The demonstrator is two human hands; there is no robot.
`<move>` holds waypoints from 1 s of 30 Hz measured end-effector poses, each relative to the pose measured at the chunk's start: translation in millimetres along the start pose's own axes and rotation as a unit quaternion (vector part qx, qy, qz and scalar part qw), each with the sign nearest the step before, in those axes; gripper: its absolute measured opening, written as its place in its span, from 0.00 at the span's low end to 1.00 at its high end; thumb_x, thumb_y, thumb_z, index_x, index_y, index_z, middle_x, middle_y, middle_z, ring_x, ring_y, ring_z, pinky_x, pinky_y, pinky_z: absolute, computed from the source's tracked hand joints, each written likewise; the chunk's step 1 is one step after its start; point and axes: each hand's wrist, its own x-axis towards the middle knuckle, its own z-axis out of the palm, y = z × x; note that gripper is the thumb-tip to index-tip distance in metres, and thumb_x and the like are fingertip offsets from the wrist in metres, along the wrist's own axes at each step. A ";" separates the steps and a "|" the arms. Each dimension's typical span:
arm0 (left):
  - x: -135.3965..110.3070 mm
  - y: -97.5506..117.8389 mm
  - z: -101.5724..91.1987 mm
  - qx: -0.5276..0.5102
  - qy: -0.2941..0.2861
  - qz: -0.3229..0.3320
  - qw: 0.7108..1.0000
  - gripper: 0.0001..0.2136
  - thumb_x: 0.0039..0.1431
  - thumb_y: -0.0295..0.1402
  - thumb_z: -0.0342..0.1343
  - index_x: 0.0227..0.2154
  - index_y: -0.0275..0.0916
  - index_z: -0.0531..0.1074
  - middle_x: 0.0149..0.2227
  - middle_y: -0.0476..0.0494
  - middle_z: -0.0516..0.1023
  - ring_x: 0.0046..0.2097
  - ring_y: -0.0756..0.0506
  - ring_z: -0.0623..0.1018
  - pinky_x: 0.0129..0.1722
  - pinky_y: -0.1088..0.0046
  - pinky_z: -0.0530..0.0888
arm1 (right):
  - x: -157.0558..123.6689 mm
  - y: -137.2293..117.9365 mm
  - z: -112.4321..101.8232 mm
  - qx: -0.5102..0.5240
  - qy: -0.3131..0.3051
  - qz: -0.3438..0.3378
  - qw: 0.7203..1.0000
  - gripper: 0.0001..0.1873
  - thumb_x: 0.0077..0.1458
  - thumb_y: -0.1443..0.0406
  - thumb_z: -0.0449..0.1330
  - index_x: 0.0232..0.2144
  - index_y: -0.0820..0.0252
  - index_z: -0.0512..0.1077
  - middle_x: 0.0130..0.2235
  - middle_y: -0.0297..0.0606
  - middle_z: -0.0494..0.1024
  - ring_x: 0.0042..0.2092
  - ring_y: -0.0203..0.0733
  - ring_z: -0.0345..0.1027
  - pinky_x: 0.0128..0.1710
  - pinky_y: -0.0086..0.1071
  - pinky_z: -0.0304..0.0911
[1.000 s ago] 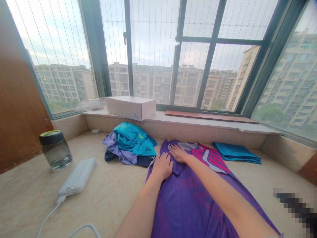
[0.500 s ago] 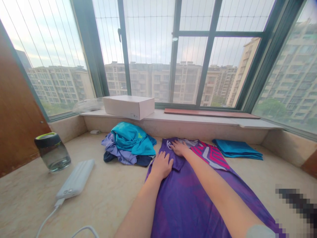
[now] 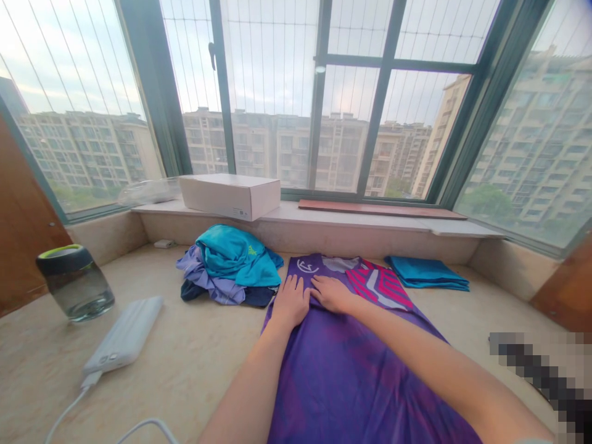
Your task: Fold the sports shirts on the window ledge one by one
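A purple sports shirt [image 3: 333, 370] lies spread on the stone-look counter, its collar end toward the window. It carries a white emblem and a pink striped panel with a white shape. My left hand [image 3: 291, 302] rests on the shirt near its left edge, fingers stretched out over the cloth. Beside it, my right hand [image 3: 330, 295] presses on the fabric just below the emblem, its fingers pointing left and slightly bent. Neither hand visibly grips the cloth. Left of the shirt is a crumpled pile of clothes [image 3: 235, 259], teal on top with lavender and navy below.
A folded teal garment [image 3: 428, 273] lies at the back right. On the left stand a water bottle [image 3: 78, 290] and a white power bank [image 3: 124, 336] with a cable. A white box [image 3: 217, 194] and a reddish board [image 3: 379, 209] sit on the window ledge.
My right hand has drawn back from the emblem toward me, uncovering it, and now sits beside my left hand. The camera view has shifted slightly, moving the scene left.
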 end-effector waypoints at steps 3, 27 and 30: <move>-0.4 1.2 -3.2 -0.001 -0.018 0.029 0.999 0.26 0.71 0.39 0.39 0.65 0.32 0.62 0.68 0.33 0.62 0.69 0.35 0.59 0.68 0.55 0.54 | -8.2 13.8 -3.8 0.003 -0.027 -0.009 1.000 0.29 0.71 0.54 0.41 0.68 0.56 0.57 0.70 0.43 0.56 0.71 0.51 0.48 0.67 0.49 0.47; 1.5 16.2 -10.8 -0.036 -0.131 0.116 0.984 0.26 0.72 0.46 0.36 0.66 0.43 0.61 0.70 0.40 0.56 0.71 0.39 0.54 0.68 0.52 0.52 | -123.9 65.9 -3.7 0.033 0.065 0.138 0.988 0.29 0.69 0.56 0.45 0.65 0.64 0.63 0.68 0.49 0.62 0.69 0.54 0.53 0.68 0.46 0.48; 2.4 22.2 -16.8 -0.032 -0.111 0.108 0.987 0.25 0.72 0.44 0.37 0.66 0.41 0.62 0.70 0.39 0.57 0.71 0.39 0.56 0.68 0.53 0.54 | -123.9 59.7 -10.7 0.041 0.075 0.146 0.986 0.29 0.69 0.57 0.45 0.65 0.68 0.63 0.67 0.54 0.62 0.68 0.56 0.53 0.67 0.49 0.48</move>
